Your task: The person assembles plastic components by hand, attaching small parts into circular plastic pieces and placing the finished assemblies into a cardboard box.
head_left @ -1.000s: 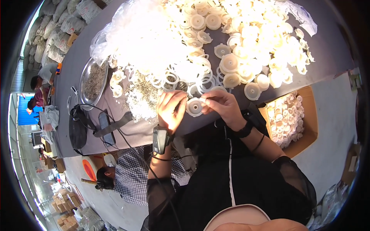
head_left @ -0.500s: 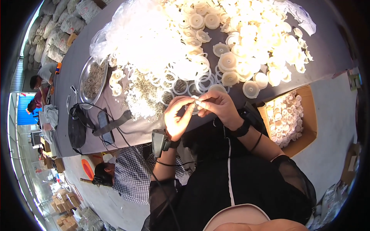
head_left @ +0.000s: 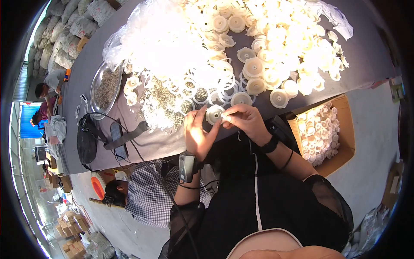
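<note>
A round white plastic cap (head_left: 214, 115) with a hole at its centre is held between my two hands near the table's front edge, its face turned up. My left hand (head_left: 197, 134) grips its left and lower rim between fingers and thumb. On the other side, my right hand (head_left: 246, 122) pinches at the right rim; whether a small part is in that pinch is too fine to make out. Just beyond lie loose white rings (head_left: 227, 92), a single cap (head_left: 241, 99) and a heap of small metal-looking pieces (head_left: 166, 105).
White caps (head_left: 280, 56) pile across the table beside a bright plastic bag (head_left: 155, 39). A metal tray (head_left: 105, 93) of small parts, a phone (head_left: 118, 140) and a black pouch (head_left: 87, 146) lie left. A cardboard box (head_left: 343, 155) of caps stands right. Another person (head_left: 148, 196) is below left.
The cap has tipped from nearly edge-on to face up. My left hand has turned and its fingers have spread along the rim; my right hand stays at the right side.
</note>
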Motion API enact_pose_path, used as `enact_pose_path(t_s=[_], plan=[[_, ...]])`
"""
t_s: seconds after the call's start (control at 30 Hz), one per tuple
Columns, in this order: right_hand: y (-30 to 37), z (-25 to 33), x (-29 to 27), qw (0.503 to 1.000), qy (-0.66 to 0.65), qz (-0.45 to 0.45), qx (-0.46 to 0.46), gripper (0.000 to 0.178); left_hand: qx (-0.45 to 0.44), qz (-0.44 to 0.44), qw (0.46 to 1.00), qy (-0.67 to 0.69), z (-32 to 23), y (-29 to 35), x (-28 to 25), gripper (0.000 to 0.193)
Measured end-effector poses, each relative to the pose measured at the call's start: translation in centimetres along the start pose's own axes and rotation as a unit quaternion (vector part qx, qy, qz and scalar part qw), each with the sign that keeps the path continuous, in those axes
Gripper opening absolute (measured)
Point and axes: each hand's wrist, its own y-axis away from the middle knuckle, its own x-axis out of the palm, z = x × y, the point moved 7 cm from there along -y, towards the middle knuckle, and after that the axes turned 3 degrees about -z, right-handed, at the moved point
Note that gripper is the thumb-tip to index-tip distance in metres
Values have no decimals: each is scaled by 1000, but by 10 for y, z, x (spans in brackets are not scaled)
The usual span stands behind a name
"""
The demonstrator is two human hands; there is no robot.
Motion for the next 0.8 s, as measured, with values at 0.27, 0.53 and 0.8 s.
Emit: enact_pose_path(t_s=[0.27,0.53,0.8], plan=[[1,-20,-2,999,23,7,24,11,-148,41,982,112,24,14,19,35],[4,-20,2,999,29,5,38,10,-169,8,934,315,32,19,20,25],[10,-4,9,988,151,-3,8,15,-178,15,903,390,19,24,13,19]])
